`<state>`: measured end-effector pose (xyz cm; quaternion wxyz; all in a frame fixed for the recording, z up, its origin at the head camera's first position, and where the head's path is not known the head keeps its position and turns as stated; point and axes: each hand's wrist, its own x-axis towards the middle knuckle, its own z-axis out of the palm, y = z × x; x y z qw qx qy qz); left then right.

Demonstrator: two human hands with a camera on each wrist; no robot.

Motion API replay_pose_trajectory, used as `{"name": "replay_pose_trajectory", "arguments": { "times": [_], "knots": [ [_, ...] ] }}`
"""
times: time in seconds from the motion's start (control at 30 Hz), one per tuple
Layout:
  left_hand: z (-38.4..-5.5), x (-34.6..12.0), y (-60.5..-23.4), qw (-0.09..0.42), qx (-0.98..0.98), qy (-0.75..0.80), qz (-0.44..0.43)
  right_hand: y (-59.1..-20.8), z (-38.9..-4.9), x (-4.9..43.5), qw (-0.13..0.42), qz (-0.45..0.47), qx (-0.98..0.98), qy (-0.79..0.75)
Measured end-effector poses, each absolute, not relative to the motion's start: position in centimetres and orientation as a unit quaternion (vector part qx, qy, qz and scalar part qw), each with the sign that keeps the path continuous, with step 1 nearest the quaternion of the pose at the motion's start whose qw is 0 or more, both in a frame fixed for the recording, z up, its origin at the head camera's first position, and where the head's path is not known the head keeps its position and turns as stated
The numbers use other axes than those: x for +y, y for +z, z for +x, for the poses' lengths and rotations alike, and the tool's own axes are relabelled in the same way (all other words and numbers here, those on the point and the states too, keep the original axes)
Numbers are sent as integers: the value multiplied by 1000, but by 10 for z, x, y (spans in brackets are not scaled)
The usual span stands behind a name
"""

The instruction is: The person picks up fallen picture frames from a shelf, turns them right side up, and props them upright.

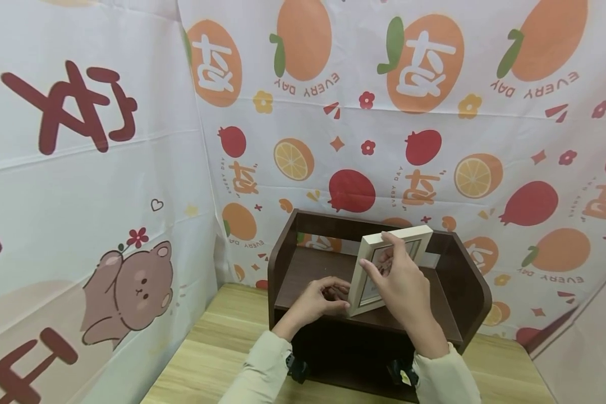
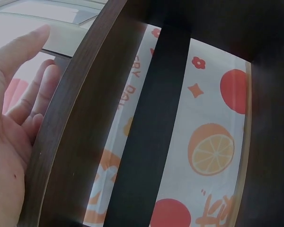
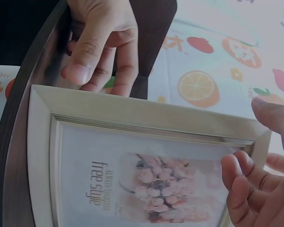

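A pale cream picture frame [image 1: 371,290] stands tilted at the front of a dark brown desktop shelf's upper board [image 1: 308,269]. The right wrist view shows its glass front, with a pink flower print [image 3: 158,184] and lettering inside. My right hand [image 1: 408,289] holds the frame at its upper corner, thumb by the side edge and index finger over the top edge. At the lower side edge, my left hand [image 1: 315,300] has its fingertips right at the frame, fingers loosely bent and thumb apart from them in the left wrist view.
The shelf has raised side panels [image 1: 472,286] and a back rail [image 1: 328,224]. Beneath its upper board is a dark lower compartment [image 1: 353,350]. It stands on a light wood table [image 1: 207,342], close to a fruit-print cloth [image 1: 303,118]. Another cloth with a bear [image 1: 136,292] hangs at left.
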<state>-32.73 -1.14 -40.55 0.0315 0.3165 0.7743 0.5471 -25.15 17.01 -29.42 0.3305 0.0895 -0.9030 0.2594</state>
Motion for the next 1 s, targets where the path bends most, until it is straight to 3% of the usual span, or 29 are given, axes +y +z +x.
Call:
{"name": "replay_pose_trajectory", "arguments": {
  "times": [0.7,1.0],
  "knots": [
    [-316,1,-406,10,792,523,315,-299,-257,166,356,87,-899,240],
    [-306,8,-406,-29,802,514,301,-296,-252,171,341,94,-902,248]
  ]
}}
